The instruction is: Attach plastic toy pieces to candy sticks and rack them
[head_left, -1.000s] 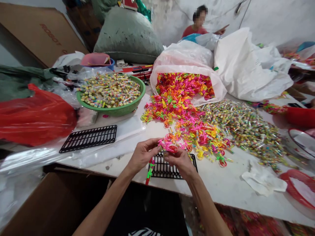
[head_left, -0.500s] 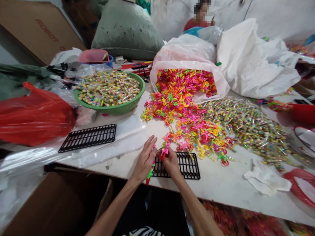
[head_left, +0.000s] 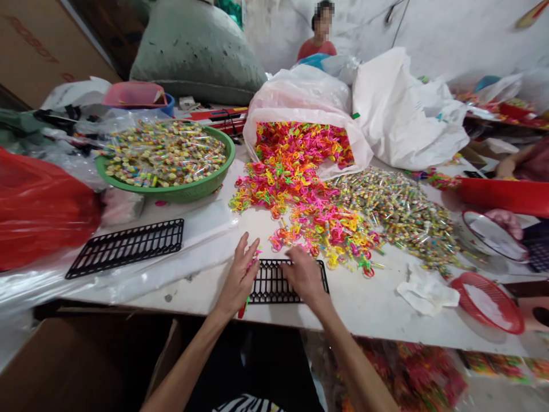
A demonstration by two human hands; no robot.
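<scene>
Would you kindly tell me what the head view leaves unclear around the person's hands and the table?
In the head view:
The left hand covers most of a small green-and-red piece, so its shape is hidden.
The right hand hides the middle of the black rack, so its slots there are unseen.
A co-worker's arm is cut off by the right edge.
The sweets in the green basket are too small to identify.

The left hand (head_left: 238, 276) hides most of a small coloured piece (head_left: 242, 309); the right hand (head_left: 305, 276) covers part of a black plastic grid (head_left: 274, 289); a co-worker's arm (head_left: 517, 165) runs off the right edge; the packets (head_left: 165, 153) in the green basket (head_left: 171, 193) are too small to show their contents; the face of the person (head_left: 316, 50) at the back is blurred.
</scene>
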